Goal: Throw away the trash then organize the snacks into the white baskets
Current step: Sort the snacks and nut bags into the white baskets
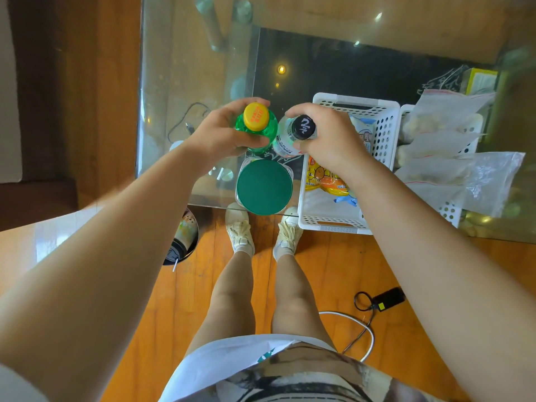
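My left hand (pixel 220 134) grips a green bottle (pixel 255 132) with a yellow cap, held upright over the glass table (pixel 179 82). My right hand (pixel 327 140) grips a clear bottle (pixel 287 137) with a black cap right beside it. Both bottles stand just left of a white basket (pixel 383 123), which holds a yellow snack bag (pixel 324 178) and a pale blue-and-white packet (pixel 362 132). A second white basket (pixel 449 210) to the right lies under several clear plastic bags (pixel 452 146) of snacks.
A jar with a round green lid (pixel 264 185) stands at the table's near edge, below the bottles. A black bin (pixel 182 239) with trash sits on the wooden floor at the left. My feet, a cable and a black adapter (pixel 388 297) are on the floor.
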